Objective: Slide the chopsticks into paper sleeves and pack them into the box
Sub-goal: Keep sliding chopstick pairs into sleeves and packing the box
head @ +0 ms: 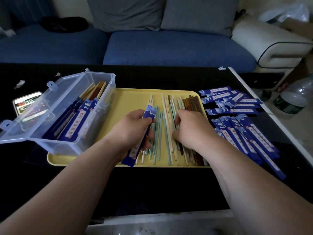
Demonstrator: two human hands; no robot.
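A yellow tray [133,95] on the black table carries several loose chopsticks [171,106], pale, teal and brown. My left hand [133,129] grips a blue paper sleeve [149,112] that slants across the tray's middle. My right hand [189,128] lies over the chopsticks on the tray's right half, fingers curled down onto them; whether it pinches one is hidden. A clear plastic box [71,109] with its lid open stands on the tray's left end and holds several sleeved chopsticks [81,119]. Empty blue sleeves [240,122] lie in a pile right of the tray.
A phone [25,102] lies left of the box, partly behind its open lid. Bits of white scrap [19,83] sit at the table's far left. A blue sofa [169,46] runs behind the table. Plastic bottles [294,97] stand on the floor to the right.
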